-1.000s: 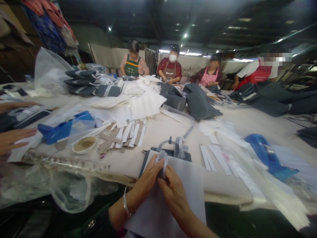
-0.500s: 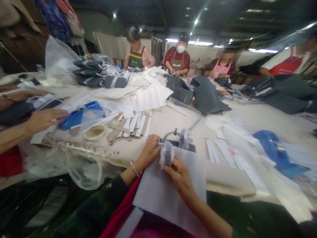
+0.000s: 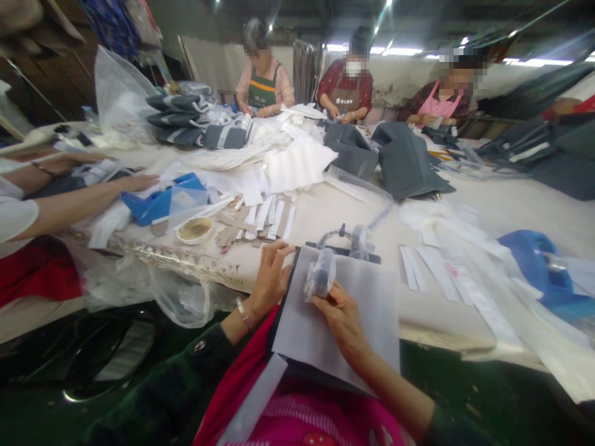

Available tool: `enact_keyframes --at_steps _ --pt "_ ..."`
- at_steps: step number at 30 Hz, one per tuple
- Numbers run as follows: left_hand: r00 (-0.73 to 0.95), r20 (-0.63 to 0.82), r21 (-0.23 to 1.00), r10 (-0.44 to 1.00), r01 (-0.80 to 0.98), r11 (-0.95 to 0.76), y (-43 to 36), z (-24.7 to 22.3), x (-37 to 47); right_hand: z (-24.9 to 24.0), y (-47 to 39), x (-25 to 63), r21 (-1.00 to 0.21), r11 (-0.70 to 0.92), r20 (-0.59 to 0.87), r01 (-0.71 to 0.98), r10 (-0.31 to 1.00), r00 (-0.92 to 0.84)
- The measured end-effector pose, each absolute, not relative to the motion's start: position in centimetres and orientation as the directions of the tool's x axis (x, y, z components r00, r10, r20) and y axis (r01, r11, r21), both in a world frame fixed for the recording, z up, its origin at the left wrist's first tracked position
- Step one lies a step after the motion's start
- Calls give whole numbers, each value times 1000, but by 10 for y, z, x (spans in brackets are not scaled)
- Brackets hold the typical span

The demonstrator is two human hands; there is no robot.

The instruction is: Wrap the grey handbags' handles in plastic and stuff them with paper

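Plastic-wrapped piece point(image 3: 320, 275), its contents blurred beneath the film, with fingertips of the right hand point(image 3: 343, 313) partly hidden behind it; dark bag point(image 3: 374, 258), largely covered by a white sheet point(image 3: 357, 341); left hand point(image 3: 272, 272), contact of its fingertips with the bag's edge indeterminable; pink garment point(image 3: 316, 415), cut by the lower border; neighbouring co-worker's forearm point(image 3: 79, 207), body beyond the left border; green apron point(image 3: 263, 93), lettering too small to read; dark grey pile point(image 3: 564, 158), cut by the right border.
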State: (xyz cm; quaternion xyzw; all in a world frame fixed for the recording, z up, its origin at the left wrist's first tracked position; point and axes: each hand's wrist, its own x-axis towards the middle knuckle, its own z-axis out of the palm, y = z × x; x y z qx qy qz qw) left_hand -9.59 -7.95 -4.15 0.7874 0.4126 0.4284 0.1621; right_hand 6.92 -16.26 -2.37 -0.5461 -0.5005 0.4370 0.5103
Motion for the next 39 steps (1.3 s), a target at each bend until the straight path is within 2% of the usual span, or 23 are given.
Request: enact_keyframes --at_steps 2,4,6,8,10,11,13,14,16,17,19,22,25,28,31,36,39 --pt "504 616 361 605 502 -786 -113 -49 -131 -23 -163 70 -994 30 42 102 993 113" --pt "722 560 135 407 406 -904 -146 -53 -161 -23 -162 70 -993 36 49 109 992 113" --pt "814 507 69 284 290 -955 -172 -48 -179 -23 -162 70 -992 47 61 121 991 122" --pt "883 430 145 189 140 -980 -187 -34 -181 -24 -162 69 -990 60 77 126 988 136" --pt "897 392 362 203 53 -931 -192 -16 -168 -26 -161 68 -991 69 86 116 985 147" --pt "886 372 508 277 55 -859 -191 -7 -158 -27 -161 68 -992 72 88 107 985 151" --pt "803 275 795 528 119 -595 -189 4 -134 -29 -161 66 -992 81 95 94 983 155" --pt "731 188 899 656 142 -415 -187 6 -122 -30 -161 66 -992 92 105 91 982 156" --pt "560 1 994 829 94 -64 -183 4 -99 -30 -162 65 -988 118 132 98 979 155" --pt "469 -71 997 880 23 68 -181 0 -89 -29 -163 65 -986 132 147 105 977 156" --pt "316 -176 965 932 -134 227 -179 -10 -74 -27 -165 65 -981 150 168 119 973 161" --pt "170 -270 920 948 -244 306 -175 -22 -63 -23 -168 66 -979 138 163 152 972 168" --pt "149 -302 916 942 -227 330 -171 -26 -61 -20 -171 67 -974 149 177 173 971 162" --pt "154 -310 925 938 -178 335 -166 -25 -57 -21 -172 67 -979 168 186 120 969 164" --pt "153 -276 939 949 -167 300 -159 -26 -51 -26 -171 67 -987 134 149 85 970 194" --pt "178 -152 965 972 -187 185 -149 -30 -44 -25 -170 73 -988 82 103 127 981 167" --pt "212 -198 945 957 -219 244 -149 -31 -44 -16 -179 82 -994 19 41 106 979 202"
